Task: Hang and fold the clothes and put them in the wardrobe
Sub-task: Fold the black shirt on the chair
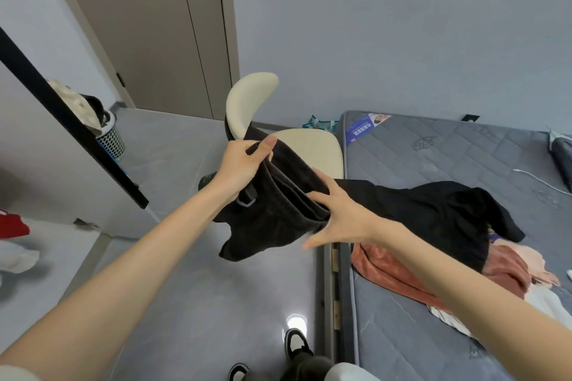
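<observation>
At the far left, one laundry basket (113, 144) stands on the floor with clothes heaped in it, probably waiting their turn. Nearer the middle, the left hand (244, 164) pinches the top edge of one dark garment (278, 216), thumb over the gathered cloth, so its length hangs free in front of the single cream chair (309, 145). The right hand (337, 213) lies against the garment's bunched folds with fingers spread and straight, seemingly steadying them for a fold. To the right, on the mattress (433, 145), a heap awaits: I count four pieces, one black (448, 210), one rust (402, 269), one pale pink (523, 257) and one white (541, 303).
</observation>
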{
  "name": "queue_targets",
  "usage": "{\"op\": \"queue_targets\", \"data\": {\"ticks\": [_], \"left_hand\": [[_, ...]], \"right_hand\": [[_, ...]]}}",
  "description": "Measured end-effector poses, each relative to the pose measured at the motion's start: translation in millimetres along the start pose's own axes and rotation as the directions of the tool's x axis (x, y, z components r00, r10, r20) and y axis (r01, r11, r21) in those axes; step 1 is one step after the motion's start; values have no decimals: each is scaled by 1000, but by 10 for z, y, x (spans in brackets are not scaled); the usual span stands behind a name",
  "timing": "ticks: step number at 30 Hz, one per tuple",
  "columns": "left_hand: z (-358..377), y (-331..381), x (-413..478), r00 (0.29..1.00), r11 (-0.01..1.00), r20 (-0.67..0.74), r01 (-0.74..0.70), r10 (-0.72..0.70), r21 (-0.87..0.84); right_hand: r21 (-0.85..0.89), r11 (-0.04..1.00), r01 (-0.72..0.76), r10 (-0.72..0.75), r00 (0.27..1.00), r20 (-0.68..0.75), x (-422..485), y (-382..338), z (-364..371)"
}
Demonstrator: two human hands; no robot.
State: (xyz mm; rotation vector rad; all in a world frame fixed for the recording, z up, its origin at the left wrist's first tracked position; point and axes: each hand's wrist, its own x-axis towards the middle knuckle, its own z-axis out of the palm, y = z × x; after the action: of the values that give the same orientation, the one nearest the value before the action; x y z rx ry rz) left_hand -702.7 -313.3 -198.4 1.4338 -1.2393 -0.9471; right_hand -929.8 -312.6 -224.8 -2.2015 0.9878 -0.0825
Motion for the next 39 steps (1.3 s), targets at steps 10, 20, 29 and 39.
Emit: {"op": "queue_targets", "data": {"ticks": [10, 20, 29, 39], "left_hand": [[-557, 35, -132, 956, 900, 171, -283, 238, 331], [-498, -255, -111, 886, 931, 462, -200, 38, 306], [-93, -127, 914, 902, 866, 416, -296, 115, 403], [524, 549, 2905, 955, 718, 175, -296, 241, 630]], "right_hand": [[63, 998, -19, 47, 882, -469, 98, -343, -364], [-116, 988, -102, 75, 973, -219, 72, -261, -639], [-257, 953, -162, 97, 964, -246, 540, 388, -1154], [-432, 850, -303, 15, 833, -554, 1751, 1150, -2691]]}}
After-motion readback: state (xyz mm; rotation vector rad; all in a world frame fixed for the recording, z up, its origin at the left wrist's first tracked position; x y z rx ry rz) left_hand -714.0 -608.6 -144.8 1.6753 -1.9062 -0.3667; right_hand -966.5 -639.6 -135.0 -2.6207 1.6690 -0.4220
